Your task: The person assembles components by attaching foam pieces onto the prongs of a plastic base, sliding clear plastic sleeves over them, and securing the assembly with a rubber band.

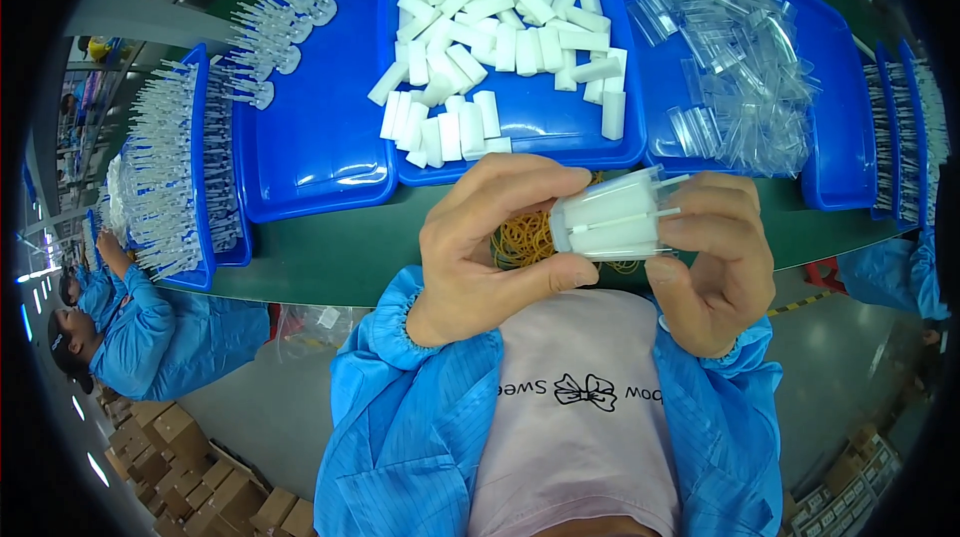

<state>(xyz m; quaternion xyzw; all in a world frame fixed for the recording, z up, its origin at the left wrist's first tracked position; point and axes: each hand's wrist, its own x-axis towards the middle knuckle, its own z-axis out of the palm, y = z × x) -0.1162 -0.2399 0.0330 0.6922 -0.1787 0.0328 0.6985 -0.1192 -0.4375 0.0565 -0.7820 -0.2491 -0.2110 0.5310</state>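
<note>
In front of my chest, both hands hold a small white assembly point(612, 221) lying sideways. It has a round base at the left, thin white rods pointing right, and what look like clear plastic strips around a white block. My left hand point(478, 252) grips the base end between thumb and fingers. At the other end, the fingers of my right hand point(715, 262) curl around the rod tips and strip ends; its thumb lies just below them. Yellow rubber bands point(523, 242) lie on the green table behind the assembly, partly hidden by my hands.
Blue trays hold white blocks point(530, 49), clear plastic strips point(745, 67) and white rodded bases point(290, 12). More rodded pieces fill a rack point(165, 162) at left; others stand at far right. Co-workers in blue sit at left point(165, 337) and right. Cardboard boxes point(185, 467) sit on the floor.
</note>
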